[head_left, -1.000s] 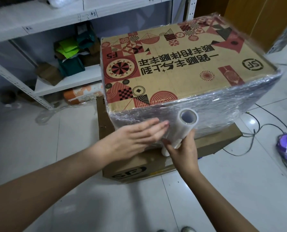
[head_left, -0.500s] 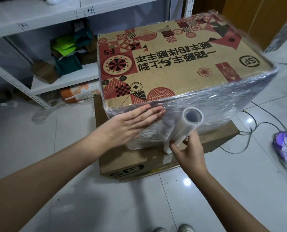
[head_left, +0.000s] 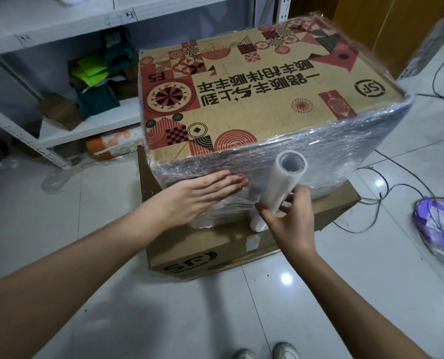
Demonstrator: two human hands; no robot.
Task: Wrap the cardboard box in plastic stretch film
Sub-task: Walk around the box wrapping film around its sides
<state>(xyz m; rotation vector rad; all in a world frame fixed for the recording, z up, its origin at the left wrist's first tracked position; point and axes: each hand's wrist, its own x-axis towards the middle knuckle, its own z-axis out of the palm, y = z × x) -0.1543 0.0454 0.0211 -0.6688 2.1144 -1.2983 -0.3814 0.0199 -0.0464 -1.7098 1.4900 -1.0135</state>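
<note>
1. Nearest us, our right hand (head_left: 289, 218) curls its fingers round the lower half of the slim white roll of clear stretch film (head_left: 280, 189), holding it tilted and close against the near side of the box, most likely so the sheet leaves the roll short and taut.
2. Just left of the roll, our left hand (head_left: 202, 193) lies flat with straight fingers together, pressed on the film already laid on that near side; we judge it is there to smooth the layer and pin it so it clings.
3. The large brown cardboard box with red and black printed patterns (head_left: 254, 99) sits on top of a plain brown cardboard box with a dark logo (head_left: 215, 255), toward its far edge; raised like this, its sides are easier to reach.
4. Film covers the near and right sides of the patterned box; the printed top looks mostly bare apart from film lapping over its edges, so wrapping seems partly done.
5. Farther off stand a white metal shelving unit (head_left: 68, 130) at the left and loose black cables (head_left: 443, 73) on the tiled floor at the right.
</note>
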